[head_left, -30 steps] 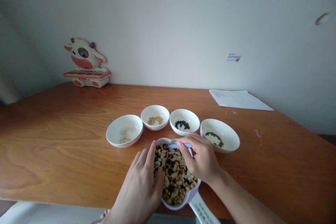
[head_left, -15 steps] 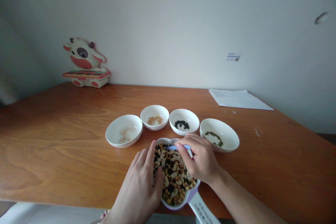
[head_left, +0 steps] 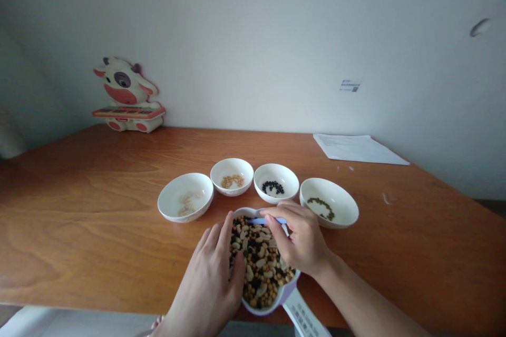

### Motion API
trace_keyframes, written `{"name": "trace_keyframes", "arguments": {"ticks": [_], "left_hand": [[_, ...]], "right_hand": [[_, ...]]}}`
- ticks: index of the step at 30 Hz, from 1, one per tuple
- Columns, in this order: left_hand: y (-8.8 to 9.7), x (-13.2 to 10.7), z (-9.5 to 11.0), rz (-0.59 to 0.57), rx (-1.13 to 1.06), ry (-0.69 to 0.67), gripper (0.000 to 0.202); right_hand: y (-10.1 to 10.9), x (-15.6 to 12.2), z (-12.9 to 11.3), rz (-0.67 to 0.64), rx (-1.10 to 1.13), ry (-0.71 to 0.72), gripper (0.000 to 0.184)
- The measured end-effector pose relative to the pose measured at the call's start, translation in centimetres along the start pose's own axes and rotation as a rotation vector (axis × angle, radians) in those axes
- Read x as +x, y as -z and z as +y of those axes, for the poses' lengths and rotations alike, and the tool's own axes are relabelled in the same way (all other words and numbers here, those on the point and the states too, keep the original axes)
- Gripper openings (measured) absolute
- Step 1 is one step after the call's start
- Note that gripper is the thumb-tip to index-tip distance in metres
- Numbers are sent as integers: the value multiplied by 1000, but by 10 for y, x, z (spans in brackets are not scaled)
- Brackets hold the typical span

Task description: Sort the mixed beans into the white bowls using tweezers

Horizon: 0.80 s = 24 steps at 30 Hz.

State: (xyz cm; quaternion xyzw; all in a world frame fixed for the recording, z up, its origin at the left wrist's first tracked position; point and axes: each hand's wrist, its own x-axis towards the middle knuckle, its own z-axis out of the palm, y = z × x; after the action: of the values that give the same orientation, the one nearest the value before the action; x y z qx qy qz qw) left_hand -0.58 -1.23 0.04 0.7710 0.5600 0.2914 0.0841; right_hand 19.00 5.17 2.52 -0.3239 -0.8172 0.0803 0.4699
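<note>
A handled white and purple bowl (head_left: 290, 289) lies at the table's near edge, full of mixed peanuts (head_left: 261, 263), yellow beans and black beans. My left hand (head_left: 209, 268) holds its left side, fingers stretched along the rim and thumb over the beans. Between the thumb and fingers of my right hand (head_left: 302, 237) is a thin lilac-blue plastic tool (head_left: 259, 221), its tip among the beans at the far end; its exact kind is unclear. Behind stand white bowls: one with pale peanuts (head_left: 190, 203), one with yellow beans (head_left: 232, 181), one with black beans (head_left: 273, 188), one with green beans (head_left: 322, 208).
At the back left, a cow-shaped toy keyboard (head_left: 128, 96) stands against the wall. White papers (head_left: 359, 148) lie at the back right of the wooden table (head_left: 98, 210). A small label (head_left: 350, 86) is stuck on the wall.
The whole view has shifted slightly. Both hands, the tool and the bowls keep nearly the same places relative to each other.
</note>
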Motion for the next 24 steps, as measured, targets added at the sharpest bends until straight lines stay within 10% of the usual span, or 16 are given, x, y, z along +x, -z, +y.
{"name": "trace_keyframes", "arguments": {"ticks": [24], "left_hand": [[-1,0,-1,-4,-8,-3,58]], "right_hand": [[-1,1,1,35,-19,15,18]]}}
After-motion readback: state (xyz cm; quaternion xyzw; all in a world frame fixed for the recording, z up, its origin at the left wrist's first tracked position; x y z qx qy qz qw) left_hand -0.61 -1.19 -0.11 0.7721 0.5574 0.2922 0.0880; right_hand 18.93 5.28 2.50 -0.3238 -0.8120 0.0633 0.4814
